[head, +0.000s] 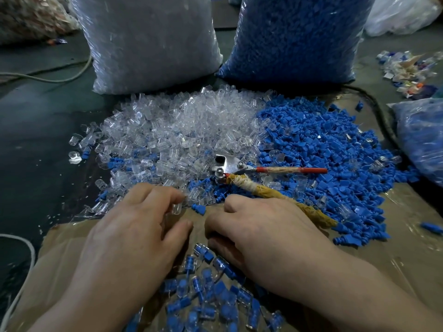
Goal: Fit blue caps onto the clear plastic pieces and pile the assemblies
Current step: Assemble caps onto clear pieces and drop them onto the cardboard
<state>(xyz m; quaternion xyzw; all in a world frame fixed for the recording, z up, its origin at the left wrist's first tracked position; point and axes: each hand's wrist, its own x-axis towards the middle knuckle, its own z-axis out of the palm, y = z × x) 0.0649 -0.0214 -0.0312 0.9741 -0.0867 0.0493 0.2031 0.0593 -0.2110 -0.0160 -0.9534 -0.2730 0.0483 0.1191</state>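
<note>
Two-handed, working at the near edge of glassy clear plastic pieces (172,130) heaped beside ribbed blue caps (323,149). Pinching one clear piece (176,209) in left hand (134,226); curling right hand (261,238) fingers under, contents hidden. Leaning over blue-filled assemblies (211,295) piled nearest on cardboard (395,236). Skirting pliers (230,167), wrapped handle lying just beside right hand; full bags (148,39) standing behind.

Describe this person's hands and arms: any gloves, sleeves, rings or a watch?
The left hand and right hand are bare: no gloves, and no rings on the fingers that show. Both forearms are bare too, with no sleeve, watch or band anywhere up to the frame edge.
</note>
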